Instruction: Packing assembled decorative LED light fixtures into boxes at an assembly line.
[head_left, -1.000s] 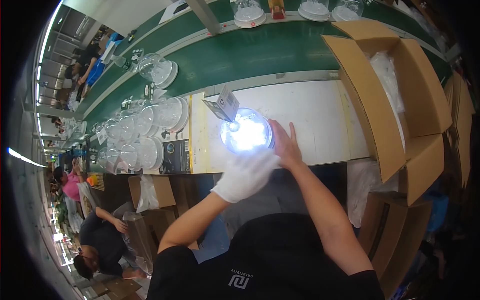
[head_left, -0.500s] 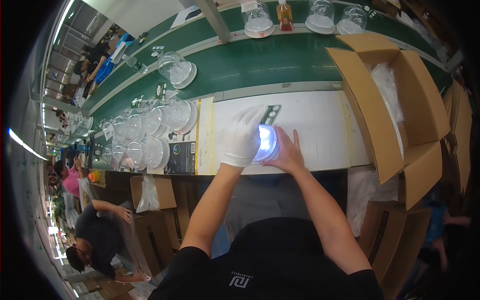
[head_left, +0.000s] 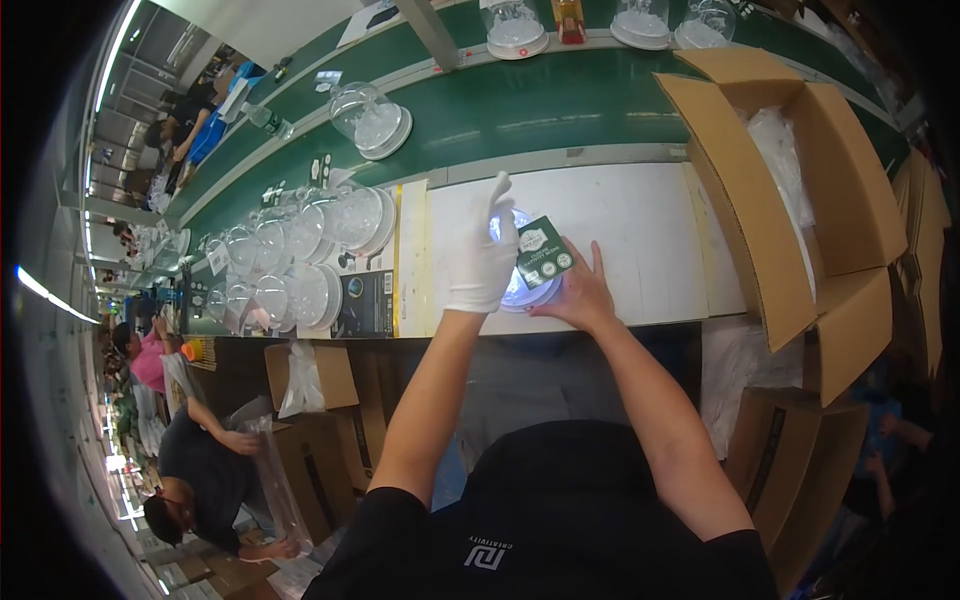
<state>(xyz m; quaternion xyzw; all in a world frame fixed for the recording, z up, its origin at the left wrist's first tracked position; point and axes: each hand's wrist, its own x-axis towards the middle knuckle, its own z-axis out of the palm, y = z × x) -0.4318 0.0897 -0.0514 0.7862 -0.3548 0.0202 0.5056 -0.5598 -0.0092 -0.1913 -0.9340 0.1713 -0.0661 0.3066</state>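
In front of me a clear dome ornament (head_left: 530, 292) glows blue-white on its round white base. My left hand (head_left: 474, 248), in a white glove, lies along the dome's left side and holds it, hiding much of it. One gloved finger points up, away from the dome. On the right, my bare right hand (head_left: 585, 292) grips the base at its edge, thumb at the near side and one finger raised. A dark green printed tag (head_left: 543, 250) hangs over the dome between my hands. Its attachment is hidden.
Several similar domes (head_left: 325, 290) stand in rows at the left, beside a dark printed sheet (head_left: 364, 305). Another dome (head_left: 370, 122) is on the green surface (head_left: 560, 110) beyond. An open carton (head_left: 765, 225) with plastic inside stands right. A co-worker (head_left: 215, 465) handles plastic at lower left.
The green tag has swung down and turned its printed face toward me. My left hand has risen slightly, with a finger now pointing up. The co-worker at lower left has shifted the plastic.
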